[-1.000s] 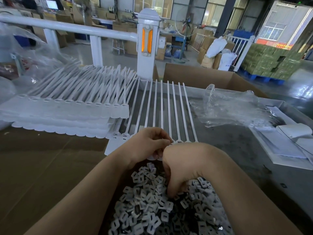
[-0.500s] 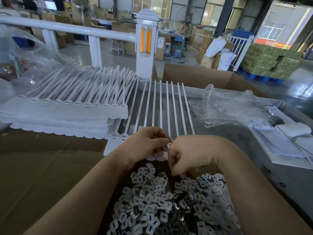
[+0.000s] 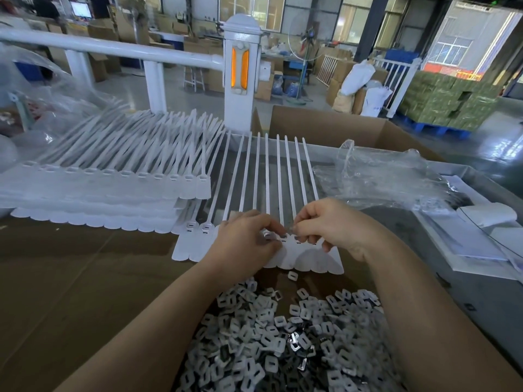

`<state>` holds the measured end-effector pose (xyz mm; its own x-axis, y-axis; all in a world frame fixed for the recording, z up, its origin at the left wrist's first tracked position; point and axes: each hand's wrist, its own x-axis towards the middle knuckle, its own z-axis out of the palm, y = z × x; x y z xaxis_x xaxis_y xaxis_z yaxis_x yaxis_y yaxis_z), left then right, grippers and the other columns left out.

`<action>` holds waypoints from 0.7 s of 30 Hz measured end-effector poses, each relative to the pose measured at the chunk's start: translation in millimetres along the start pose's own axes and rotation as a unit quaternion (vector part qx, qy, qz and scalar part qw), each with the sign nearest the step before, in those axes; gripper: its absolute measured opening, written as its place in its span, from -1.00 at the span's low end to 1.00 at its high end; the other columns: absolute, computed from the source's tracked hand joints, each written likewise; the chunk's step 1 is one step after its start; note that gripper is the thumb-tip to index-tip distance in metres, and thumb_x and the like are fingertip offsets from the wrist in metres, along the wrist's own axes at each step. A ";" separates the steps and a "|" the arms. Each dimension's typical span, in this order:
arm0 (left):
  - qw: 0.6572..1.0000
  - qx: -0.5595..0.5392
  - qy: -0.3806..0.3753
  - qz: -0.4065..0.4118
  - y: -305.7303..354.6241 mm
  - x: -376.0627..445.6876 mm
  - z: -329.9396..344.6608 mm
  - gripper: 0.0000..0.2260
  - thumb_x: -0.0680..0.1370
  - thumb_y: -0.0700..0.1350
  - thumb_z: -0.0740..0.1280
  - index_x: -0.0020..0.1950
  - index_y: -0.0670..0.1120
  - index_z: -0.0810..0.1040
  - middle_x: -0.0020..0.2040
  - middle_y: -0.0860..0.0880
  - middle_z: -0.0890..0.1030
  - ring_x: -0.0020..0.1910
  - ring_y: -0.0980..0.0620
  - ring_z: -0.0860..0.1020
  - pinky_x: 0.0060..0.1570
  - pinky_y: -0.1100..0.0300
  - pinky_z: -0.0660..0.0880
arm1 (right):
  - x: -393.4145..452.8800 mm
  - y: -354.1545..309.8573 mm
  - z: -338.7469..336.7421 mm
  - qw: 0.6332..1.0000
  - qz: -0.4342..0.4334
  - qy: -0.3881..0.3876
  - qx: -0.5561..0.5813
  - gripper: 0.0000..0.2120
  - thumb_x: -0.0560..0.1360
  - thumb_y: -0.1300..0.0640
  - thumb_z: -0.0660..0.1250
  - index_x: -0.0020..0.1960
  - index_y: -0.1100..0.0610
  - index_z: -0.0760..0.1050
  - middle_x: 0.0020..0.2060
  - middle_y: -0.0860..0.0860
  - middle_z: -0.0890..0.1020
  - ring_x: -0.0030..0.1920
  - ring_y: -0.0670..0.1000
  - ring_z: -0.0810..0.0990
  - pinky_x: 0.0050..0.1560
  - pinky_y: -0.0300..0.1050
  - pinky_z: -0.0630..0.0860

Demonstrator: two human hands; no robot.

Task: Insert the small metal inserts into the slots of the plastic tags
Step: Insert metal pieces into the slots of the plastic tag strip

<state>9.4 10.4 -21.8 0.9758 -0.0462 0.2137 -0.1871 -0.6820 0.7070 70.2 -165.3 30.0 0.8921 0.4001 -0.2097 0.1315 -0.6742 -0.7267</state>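
Here, left hand (image 3: 243,241) fingers pinched on tag strip (image 3: 308,257), right hand (image 3: 334,224) pinching something tiny, indistinct.

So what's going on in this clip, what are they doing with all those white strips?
A person is fitting small metal inserts into a joined row of white plastic tags lying flat on the table. Both hands are at the tag heads: the left hand steadies the row while the right hand pinches something small at a slot. A pile of loose inserts sits nearest the camera, and stacked tag rows lie to the left.
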 end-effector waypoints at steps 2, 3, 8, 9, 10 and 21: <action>1.000 -0.009 0.009 0.008 0.6 0.5 2.1 -0.88 0.57 -0.06 0.38 0.08 0.12 0.62 0.04 0.16 0.56 0.16 0.11 0.47 0.26 0.05 0.42 | -0.4 1.7 -1.4 1.000 0.004 -0.006 0.020 -0.98 0.49 0.18 0.43 -0.09 0.10 0.64 -0.36 -0.07 0.67 -0.41 -0.22 0.54 -0.44 -0.32 0.44; 0.999 -0.027 0.018 0.008 0.8 0.6 3.0 -0.89 0.58 -0.05 0.37 0.08 0.12 0.63 0.02 0.17 0.58 0.11 0.17 0.49 0.19 0.13 0.46 | -0.6 2.5 -1.3 0.999 0.004 -0.009 0.031 -0.98 0.50 0.18 0.43 -0.08 0.10 0.64 -0.35 -0.07 0.68 -0.40 -0.21 0.55 -0.43 -0.32 0.45; 0.993 -0.110 0.034 -0.013 2.3 1.2 3.7 -0.92 0.59 -0.05 0.37 -0.03 0.12 0.64 -0.15 0.17 0.64 -0.12 0.24 0.56 -0.16 0.36 0.50 | -0.2 3.8 1.4 0.998 -0.001 -0.032 0.054 -0.94 0.55 0.15 0.40 -0.04 0.12 0.63 -0.32 -0.08 0.70 -0.36 -0.21 0.58 -0.39 -0.31 0.48; 0.992 -0.117 0.033 -0.018 2.6 1.5 3.7 -0.93 0.58 -0.04 0.37 -0.05 0.11 0.64 -0.16 0.16 0.64 -0.13 0.21 0.57 -0.16 0.33 0.52 | -0.2 3.7 1.4 0.998 -0.003 -0.037 0.058 -0.94 0.55 0.15 0.39 -0.04 0.12 0.63 -0.31 -0.08 0.70 -0.35 -0.20 0.58 -0.39 -0.29 0.48; 0.992 -0.122 0.033 -0.023 3.2 2.3 3.7 -0.94 0.57 -0.04 0.38 -0.07 0.11 0.64 -0.17 0.14 0.64 -0.14 0.19 0.57 -0.14 0.31 0.54 | -0.7 3.8 1.1 0.997 -0.005 -0.043 0.063 -0.94 0.56 0.16 0.39 -0.05 0.12 0.63 -0.31 -0.07 0.69 -0.34 -0.19 0.58 -0.38 -0.29 0.48; 0.967 -0.185 -0.045 -0.168 24.0 34.1 0.2 -0.94 0.45 -0.03 0.52 -0.17 0.01 0.70 -0.19 0.03 0.69 -0.16 0.06 0.60 -0.19 0.19 0.56 | 18.3 25.3 0.6 0.941 0.130 0.163 0.268 -0.90 0.60 0.27 0.28 0.06 0.25 0.55 -0.31 0.07 0.54 -0.39 -0.03 0.42 -0.40 -0.19 0.40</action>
<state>38.2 -7.7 2.3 0.9914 0.0576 -0.1178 0.1307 -0.3617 0.9231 89.6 -174.6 7.4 0.9609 -0.0051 -0.2767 -0.2671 -0.2790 -0.9224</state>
